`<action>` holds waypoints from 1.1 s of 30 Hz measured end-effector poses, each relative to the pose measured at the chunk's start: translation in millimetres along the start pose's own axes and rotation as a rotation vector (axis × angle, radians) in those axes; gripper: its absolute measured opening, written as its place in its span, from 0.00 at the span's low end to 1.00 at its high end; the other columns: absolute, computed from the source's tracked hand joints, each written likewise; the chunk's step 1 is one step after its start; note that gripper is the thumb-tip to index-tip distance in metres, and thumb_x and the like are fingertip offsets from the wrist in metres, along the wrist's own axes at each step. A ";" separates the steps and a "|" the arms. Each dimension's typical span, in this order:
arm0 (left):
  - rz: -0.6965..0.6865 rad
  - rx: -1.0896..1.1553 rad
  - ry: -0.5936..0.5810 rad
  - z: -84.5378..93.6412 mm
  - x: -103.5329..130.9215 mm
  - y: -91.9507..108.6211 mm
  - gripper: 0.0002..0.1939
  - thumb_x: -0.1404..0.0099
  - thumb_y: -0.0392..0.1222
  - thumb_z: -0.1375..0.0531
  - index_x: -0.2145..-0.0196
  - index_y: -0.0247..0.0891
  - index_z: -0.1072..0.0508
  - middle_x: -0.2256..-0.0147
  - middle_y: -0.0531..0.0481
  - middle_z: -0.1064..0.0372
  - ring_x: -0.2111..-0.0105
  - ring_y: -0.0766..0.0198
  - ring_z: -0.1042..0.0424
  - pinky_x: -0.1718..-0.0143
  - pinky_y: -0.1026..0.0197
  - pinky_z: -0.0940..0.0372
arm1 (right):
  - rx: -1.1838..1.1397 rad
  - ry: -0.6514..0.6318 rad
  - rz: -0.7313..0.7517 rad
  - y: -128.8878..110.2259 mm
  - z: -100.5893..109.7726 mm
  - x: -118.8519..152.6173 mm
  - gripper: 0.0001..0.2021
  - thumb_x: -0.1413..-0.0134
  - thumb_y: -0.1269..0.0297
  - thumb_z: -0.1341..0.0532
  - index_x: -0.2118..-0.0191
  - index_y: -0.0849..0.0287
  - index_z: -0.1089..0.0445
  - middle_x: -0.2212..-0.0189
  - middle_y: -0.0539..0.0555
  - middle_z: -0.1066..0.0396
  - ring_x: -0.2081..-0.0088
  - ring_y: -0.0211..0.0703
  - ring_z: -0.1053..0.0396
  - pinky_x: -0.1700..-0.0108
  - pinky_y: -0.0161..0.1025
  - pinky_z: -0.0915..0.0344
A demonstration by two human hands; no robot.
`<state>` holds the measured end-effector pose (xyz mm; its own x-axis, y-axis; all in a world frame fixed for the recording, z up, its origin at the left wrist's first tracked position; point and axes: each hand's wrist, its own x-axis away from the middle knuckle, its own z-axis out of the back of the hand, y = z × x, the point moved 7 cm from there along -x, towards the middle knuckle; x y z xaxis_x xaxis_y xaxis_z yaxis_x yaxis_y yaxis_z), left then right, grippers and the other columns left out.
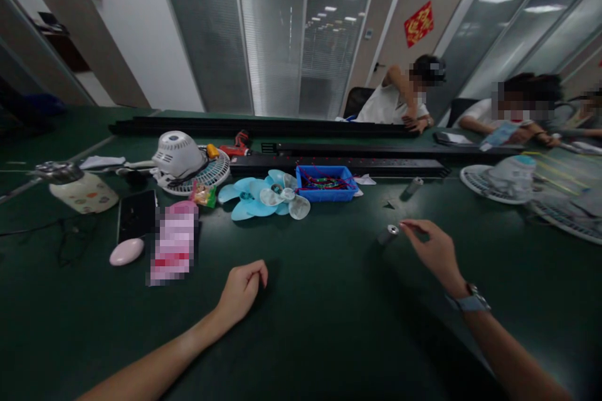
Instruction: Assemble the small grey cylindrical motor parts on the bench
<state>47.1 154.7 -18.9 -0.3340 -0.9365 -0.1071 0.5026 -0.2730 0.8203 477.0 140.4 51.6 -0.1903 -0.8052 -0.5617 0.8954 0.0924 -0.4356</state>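
Note:
My right hand [433, 252], with a watch on its wrist, is raised over the green table. Its thumb and forefinger meet at the tips in a pinch; whether anything tiny is between them I cannot make out. Just left of those fingertips, a small silver cylinder [388, 235] with a dark spot on its top stands apart from the hand. Farther back is a second silver cylinder [412, 188], tilted in view. Resting on the table at centre left, my left hand [242, 289] is loosely curled, fingers tucked under, and nothing shows in it.
A blue tray [324, 193] of wires stands beside light-blue fan blades [266, 194]. White fan parts [176, 156], a red-black drill [239, 144] and long black rails [338, 164] lie behind. A pink pouch [175, 241] and mouse [126, 252] are left. Several people sit across.

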 end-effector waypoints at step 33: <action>0.006 -0.005 -0.017 -6.0 2.7 -3.4 0.13 0.42 0.31 0.53 0.77 0.37 0.31 0.80 0.55 0.37 0.78 0.66 0.36 0.72 0.65 0.44 | -0.499 -0.633 0.003 -142.1 -99.3 56.7 0.20 0.49 0.50 0.34 0.51 0.52 0.27 0.54 0.53 0.24 0.54 0.48 0.26 0.51 0.46 0.30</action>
<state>49.3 151.8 -25.4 -0.3450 -0.9340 -0.0927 0.5083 -0.2690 0.8181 299.1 139.8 11.8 0.2101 -0.9699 -0.1229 0.5816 0.2250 -0.7817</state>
